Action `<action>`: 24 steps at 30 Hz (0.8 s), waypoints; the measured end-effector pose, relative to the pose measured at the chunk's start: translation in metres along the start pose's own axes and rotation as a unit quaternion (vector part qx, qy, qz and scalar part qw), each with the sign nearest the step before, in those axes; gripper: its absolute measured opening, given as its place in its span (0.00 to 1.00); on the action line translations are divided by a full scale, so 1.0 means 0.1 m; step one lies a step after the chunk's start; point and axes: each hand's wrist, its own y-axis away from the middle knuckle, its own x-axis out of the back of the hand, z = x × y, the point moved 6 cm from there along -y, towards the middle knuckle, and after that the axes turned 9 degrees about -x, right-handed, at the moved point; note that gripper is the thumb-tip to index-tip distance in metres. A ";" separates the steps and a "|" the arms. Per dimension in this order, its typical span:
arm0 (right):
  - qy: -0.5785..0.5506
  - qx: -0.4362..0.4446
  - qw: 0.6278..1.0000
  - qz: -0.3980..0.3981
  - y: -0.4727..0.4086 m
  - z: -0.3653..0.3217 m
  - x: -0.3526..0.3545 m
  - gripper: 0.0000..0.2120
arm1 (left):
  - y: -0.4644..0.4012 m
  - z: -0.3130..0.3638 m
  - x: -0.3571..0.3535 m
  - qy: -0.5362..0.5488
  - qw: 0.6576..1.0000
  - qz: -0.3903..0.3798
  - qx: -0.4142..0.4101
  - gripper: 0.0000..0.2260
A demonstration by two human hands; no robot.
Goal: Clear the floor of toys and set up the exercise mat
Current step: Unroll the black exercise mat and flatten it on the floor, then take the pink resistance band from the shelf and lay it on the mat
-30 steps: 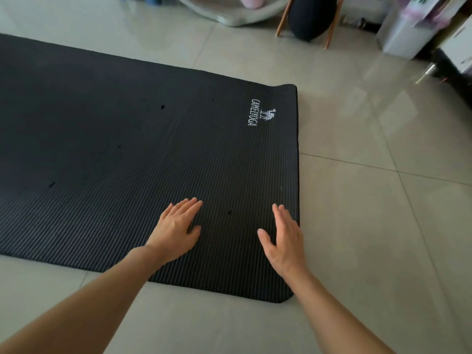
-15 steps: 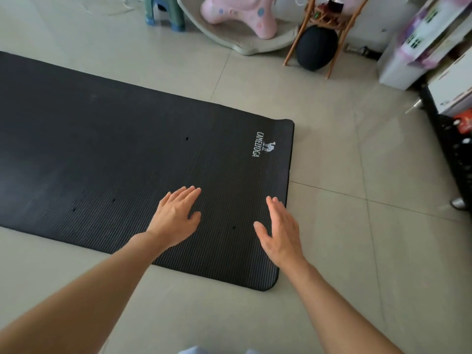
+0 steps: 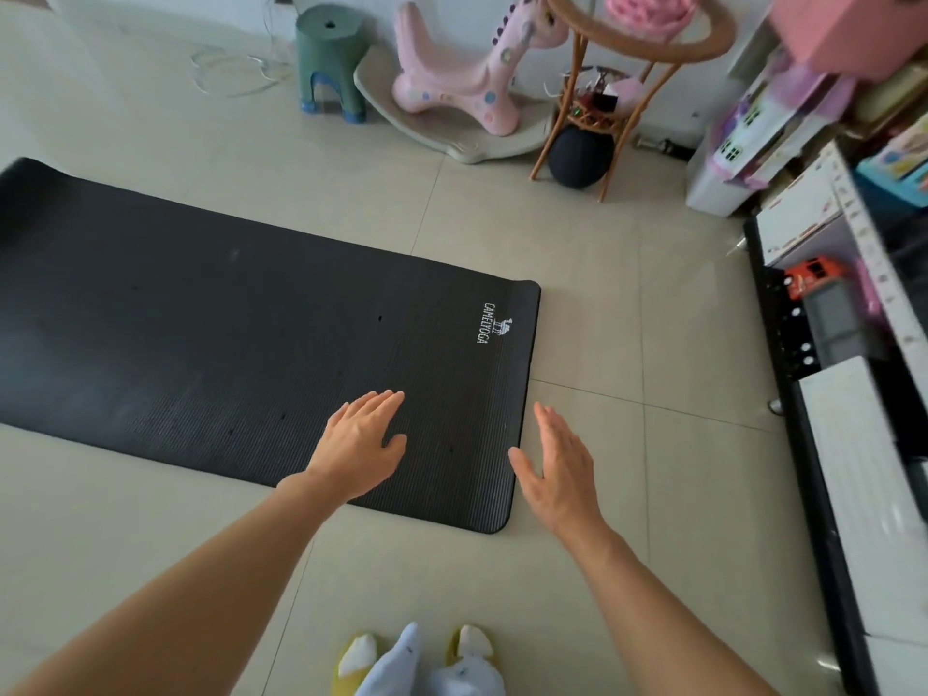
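Observation:
A black exercise mat [image 3: 211, 344] with a white logo near its right end lies unrolled flat on the tiled floor. My left hand [image 3: 364, 442] hovers with straight fingers over the mat's near right part, holding nothing. My right hand [image 3: 557, 464] is flat and empty too, above the mat's near right corner and the tile beside it. Whether either hand touches the mat cannot be told.
Along the far wall stand a green stool [image 3: 329, 57], a pink rocking toy [image 3: 467, 77] and a rattan stand [image 3: 622, 67] with a black ball [image 3: 577, 158] under it. Boxes and shelves [image 3: 853, 293] line the right side. My slippered feet [image 3: 417, 660] show at the bottom.
The view has risen and pulled back from the mat. Both hands have lifted off the mat's right end, still flat, and more of the room shows.

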 end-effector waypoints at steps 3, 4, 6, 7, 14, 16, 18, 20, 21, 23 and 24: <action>-0.005 -0.008 1.000 0.009 0.15 -0.24 0.38 0.30 | 0.13 0.21 0.44 -0.002 1.000 0.010 -0.003 0.25; -0.008 -0.006 1.000 0.018 0.20 -0.31 0.49 0.30 | 0.17 0.27 0.59 -0.006 1.000 0.020 -0.005 0.25; -0.011 -0.003 1.000 0.028 0.29 -0.48 0.72 0.30 | 0.24 0.40 0.88 -0.008 0.999 0.032 -0.011 0.24; -0.012 -0.001 0.999 0.033 0.32 -0.55 0.80 0.30 | 0.27 0.45 1.00 -0.006 0.999 0.040 -0.013 0.24; -0.017 0.021 0.998 0.061 0.60 -0.91 1.29 0.26 | 0.50 0.73 1.63 0.016 0.996 0.083 -0.028 0.24; -0.026 0.024 0.997 0.069 0.67 -0.99 1.41 0.25 | 0.54 0.79 1.75 0.027 0.995 0.092 -0.035 0.24; -0.027 0.026 0.997 0.067 0.73 -1.03 1.48 0.25 | 0.57 0.82 1.82 0.031 0.995 0.088 -0.035 0.24; -0.030 0.026 0.996 0.077 0.81 -1.06 1.58 0.25 | 0.59 0.86 1.90 0.029 0.995 0.080 -0.044 0.24; -0.036 0.026 0.996 0.083 0.85 -1.08 1.64 0.25 | 0.59 0.89 1.93 0.029 0.995 0.079 -0.047 0.24; -0.054 0.021 0.994 0.094 0.92 -1.10 1.77 0.25 | 0.58 0.96 2.00 0.028 0.995 0.077 -0.056 0.23; -0.061 0.021 0.993 0.100 0.95 -1.11 1.83 0.25 | 0.58 1.00 2.03 0.025 0.995 0.074 -0.062 0.23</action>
